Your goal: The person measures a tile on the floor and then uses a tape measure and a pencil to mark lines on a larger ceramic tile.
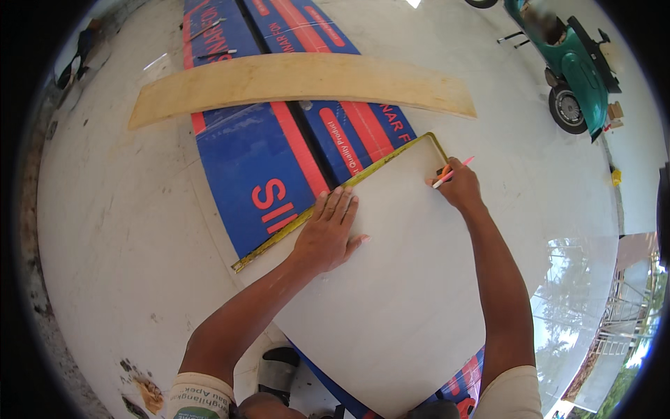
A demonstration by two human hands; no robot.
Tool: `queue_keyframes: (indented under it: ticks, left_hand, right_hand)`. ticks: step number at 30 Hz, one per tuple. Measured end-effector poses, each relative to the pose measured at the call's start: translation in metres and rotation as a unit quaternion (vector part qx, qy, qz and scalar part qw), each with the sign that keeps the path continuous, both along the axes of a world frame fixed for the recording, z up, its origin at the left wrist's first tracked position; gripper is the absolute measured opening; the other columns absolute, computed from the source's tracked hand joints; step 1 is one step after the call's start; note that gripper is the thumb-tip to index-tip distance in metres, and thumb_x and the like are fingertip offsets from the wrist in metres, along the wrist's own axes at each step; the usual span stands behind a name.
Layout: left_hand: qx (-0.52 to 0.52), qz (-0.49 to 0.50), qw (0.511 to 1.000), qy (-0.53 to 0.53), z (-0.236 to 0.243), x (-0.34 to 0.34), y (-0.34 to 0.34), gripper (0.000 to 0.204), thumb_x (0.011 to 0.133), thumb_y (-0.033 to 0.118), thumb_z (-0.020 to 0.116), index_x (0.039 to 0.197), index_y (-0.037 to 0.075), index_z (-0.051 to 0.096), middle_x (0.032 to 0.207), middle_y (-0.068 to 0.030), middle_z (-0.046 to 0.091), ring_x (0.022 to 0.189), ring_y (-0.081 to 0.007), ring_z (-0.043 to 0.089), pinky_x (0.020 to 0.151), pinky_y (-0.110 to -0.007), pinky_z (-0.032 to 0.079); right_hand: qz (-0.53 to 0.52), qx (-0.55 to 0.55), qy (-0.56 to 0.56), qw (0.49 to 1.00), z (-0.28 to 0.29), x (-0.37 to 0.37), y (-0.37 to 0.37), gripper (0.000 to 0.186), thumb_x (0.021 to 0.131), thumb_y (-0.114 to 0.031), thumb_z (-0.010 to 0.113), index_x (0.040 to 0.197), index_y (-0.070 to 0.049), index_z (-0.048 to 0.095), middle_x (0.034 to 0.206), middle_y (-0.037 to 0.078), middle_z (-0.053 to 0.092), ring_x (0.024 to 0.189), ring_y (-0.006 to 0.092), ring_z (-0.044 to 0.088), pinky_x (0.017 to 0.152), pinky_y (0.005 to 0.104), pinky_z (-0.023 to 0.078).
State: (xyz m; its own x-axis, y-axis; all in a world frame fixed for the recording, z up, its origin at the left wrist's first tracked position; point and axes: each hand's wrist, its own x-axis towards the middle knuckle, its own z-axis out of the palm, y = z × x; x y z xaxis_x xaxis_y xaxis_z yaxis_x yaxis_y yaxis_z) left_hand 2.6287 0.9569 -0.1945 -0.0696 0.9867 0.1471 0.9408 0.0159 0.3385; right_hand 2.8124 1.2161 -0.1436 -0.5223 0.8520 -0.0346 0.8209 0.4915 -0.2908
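A large white sheet [384, 293] lies over a blue cardboard piece [237, 174] with red stripes. A yellow measuring tape [377, 166] runs diagonally along the sheet's upper-left edge and bends sharply at its far right end toward my right hand. My left hand [328, 230] is spread flat on the sheet, fingertips at the tape's edge, holding nothing. My right hand [460, 187] is closed around a pink-and-white pen [466, 163] and the tape's orange-and-black case [442, 172], at the sheet's right edge.
A curved light plywood plank [300, 77] lies across the cardboard beyond the tape. A green scooter [586, 105] stands at the upper right on the pale tiled floor [118, 230]. A small yellow object [616, 177] is at the right. A dark sandal [279, 356] shows at the bottom.
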Motion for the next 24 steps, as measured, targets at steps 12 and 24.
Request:
queue_keyframes:
  ticks: [12,24]
  left_hand:
    - [0.038,0.017,0.999,-0.035,-0.008,0.009,0.005,0.072,0.097,0.050,0.043,0.140,-0.007,0.035,0.149,-0.0230,0.032,0.143,-0.0335,0.023,0.119,-0.046,0.013]
    - [0.008,0.012,1.000,-0.014,0.000,0.012,0.035,0.076,0.095,0.052,0.046,0.140,-0.007,0.034,0.148,-0.0242,0.032,0.142,-0.0350,0.024,0.118,-0.046,0.014]
  right_hand:
    - [0.011,0.025,0.026,0.999,-0.009,0.013,-0.003,0.051,0.071,-0.036,0.083,0.100,-0.001,0.059,0.088,0.013,0.069,0.084,0.0299,0.067,0.074,0.0395,0.052]
    - [-0.029,-0.031,-0.027,0.999,0.002,0.000,-0.007,0.063,0.068,-0.036,0.084,0.114,-0.001,0.058,0.095,0.012,0.065,0.090,0.0285,0.065,0.077,0.0390,0.052]
